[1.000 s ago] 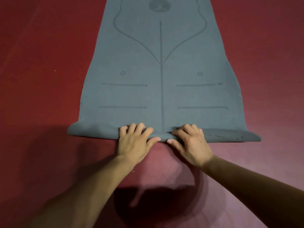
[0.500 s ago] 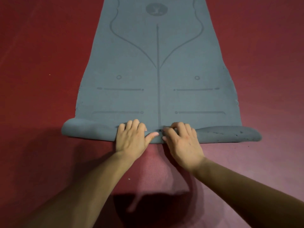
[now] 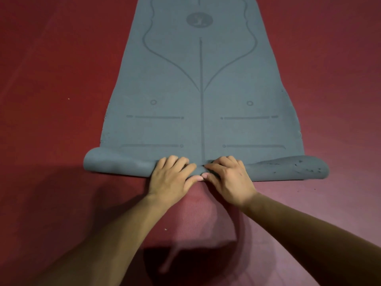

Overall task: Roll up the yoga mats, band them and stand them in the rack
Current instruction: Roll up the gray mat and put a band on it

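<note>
1. Floor (image 3: pixel 51 100): red, finely ribbed, lying under everything.
2. Mat (image 3: pixel 198 100): grey-blue, matte, line-printed, lying flat ahead; near end curling into a low roll with a pitted underside.
3. Left hand (image 3: pixel 172 178), right hand (image 3: pixel 231 180): gripping mid-roll, fingers curling over, thumbs tucking beneath, tips touching.

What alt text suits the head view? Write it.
A left hand and right hand grip the rolled near end of a grey-blue yoga mat at its centre; the rest lies flat on a red floor.
</note>
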